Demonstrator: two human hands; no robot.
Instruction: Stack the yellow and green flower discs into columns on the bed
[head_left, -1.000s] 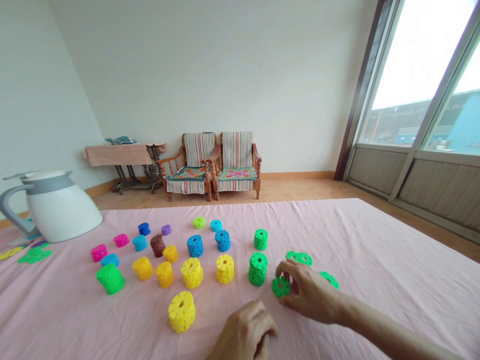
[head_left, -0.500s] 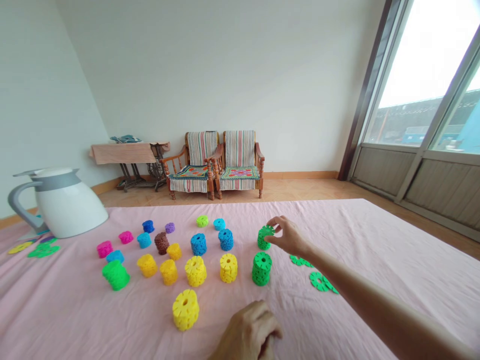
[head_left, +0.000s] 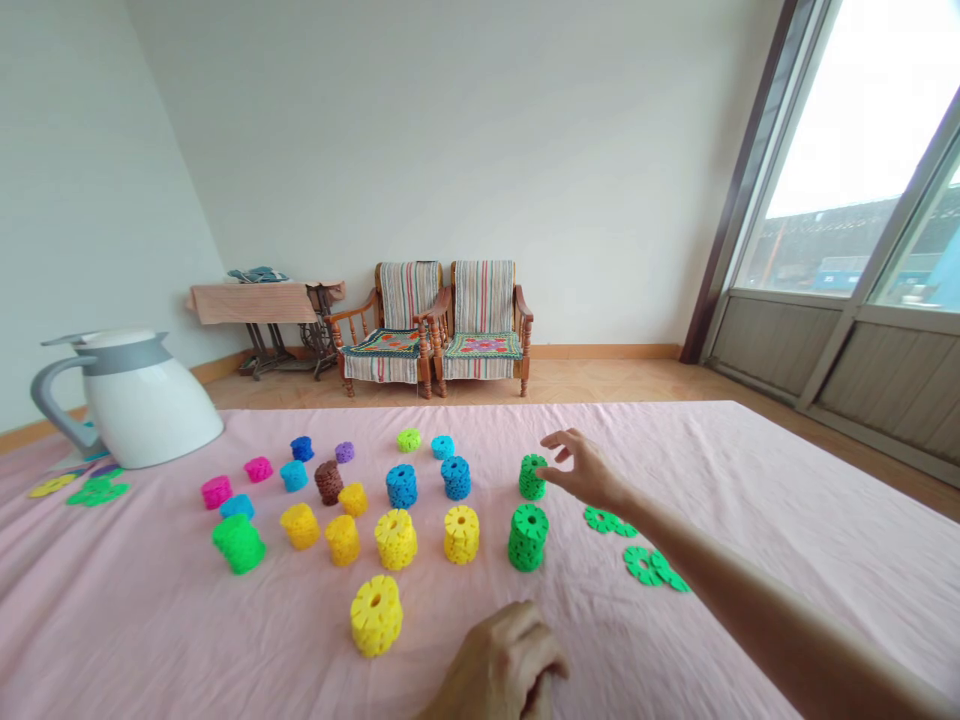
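My right hand (head_left: 581,468) is open beside the farther stack of green notched discs (head_left: 532,478), finger and thumb apart with nothing between them. The thumb tip is at the stack's right edge; I cannot tell if it touches. Closer to me stands a taller green disc stack (head_left: 529,538). Loose green discs (head_left: 643,565) lie flat under and beside my right forearm. My left hand (head_left: 502,655) rests curled on the cloth at the near edge, no disc showing in it. To its left is a stack of yellow discs (head_left: 376,617).
More disc stacks stand on the pink tablecloth (head_left: 750,480): blue (head_left: 401,487), brown (head_left: 328,484), pink (head_left: 217,491) and bright green (head_left: 238,545). A white jug (head_left: 157,410) is at the far left, with loose discs (head_left: 97,491) before it. Two armchairs (head_left: 484,345) stand beyond the table.
My right hand's fingers have parted and let go of the top disc on the farther green stack, lifting slightly away. My left hand stays put. The view has shifted slightly.
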